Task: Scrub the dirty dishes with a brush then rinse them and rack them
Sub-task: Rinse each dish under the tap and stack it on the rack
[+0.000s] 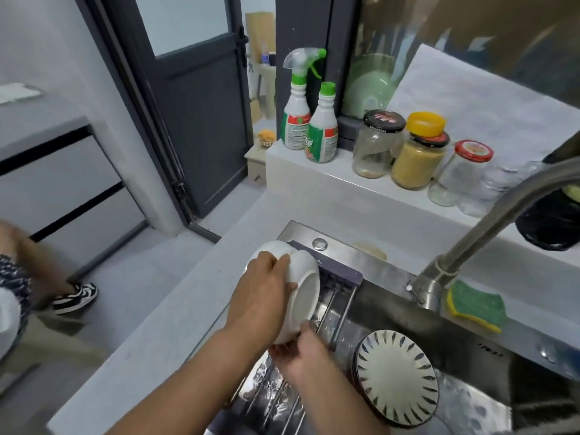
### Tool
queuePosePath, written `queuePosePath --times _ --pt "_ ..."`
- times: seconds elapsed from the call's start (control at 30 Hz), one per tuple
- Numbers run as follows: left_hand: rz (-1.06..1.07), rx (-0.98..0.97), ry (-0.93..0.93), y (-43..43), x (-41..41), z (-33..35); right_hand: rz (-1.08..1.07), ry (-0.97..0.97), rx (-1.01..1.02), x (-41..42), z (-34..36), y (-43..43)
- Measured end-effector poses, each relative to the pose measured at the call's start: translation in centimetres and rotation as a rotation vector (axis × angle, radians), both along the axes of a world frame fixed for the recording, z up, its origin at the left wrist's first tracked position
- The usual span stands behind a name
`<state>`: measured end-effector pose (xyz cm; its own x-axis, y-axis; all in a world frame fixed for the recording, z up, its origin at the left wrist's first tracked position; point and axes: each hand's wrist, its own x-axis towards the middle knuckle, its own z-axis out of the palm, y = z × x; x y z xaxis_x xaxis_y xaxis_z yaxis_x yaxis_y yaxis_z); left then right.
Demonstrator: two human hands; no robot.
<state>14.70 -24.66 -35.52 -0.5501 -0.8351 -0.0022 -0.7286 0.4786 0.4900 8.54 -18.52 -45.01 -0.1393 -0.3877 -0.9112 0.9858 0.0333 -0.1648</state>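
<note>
A white bowl (303,290) stands on edge at the left end of the metal rack (337,309) that spans the steel sink (470,328). My left hand (262,290) grips its upper rim from behind. My right hand (299,348) holds its lower edge with the fingers under it. A second white dish (271,248) shows just behind my left hand. A plate with dark leaf marks (397,376) leans upright on the rack to the right. No brush is visible.
A green and yellow sponge (477,304) lies on the counter beside the curved faucet (489,215). Spray bottles (296,102) and several jars (419,152) line the ledge behind. Another person's leg and shoe (75,296) are at the left on the floor.
</note>
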Motion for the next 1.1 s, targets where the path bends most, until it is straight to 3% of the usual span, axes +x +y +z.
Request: queuePosePath --times 0.17,0.33,0.57,0.77,1.1 --pt "-0.087 -0.148 -0.202 -1.8 -0.3 -1.5 0.001 0.021 0.067 0.7 -2.3 -1.6" --pt "-0.143 -0.306 -0.211 -3.2 -0.9 -3.7 0.010 0.085 0.162 0.4 -2.7 -2.3" --pt "-0.275 -0.465 -0.171 -3.2 -0.9 -5.8 0.011 0.107 0.140 0.2 -2.9 -2.8" --pt "-0.393 -0.534 -0.441 -1.9 -0.3 -7.8 0.122 0.124 0.072 -0.6 -2.8 -2.1" --pt "-0.421 -0.523 -0.405 -2.3 -0.4 -7.6 0.209 0.293 0.061 -2.0 -2.2 -0.1"
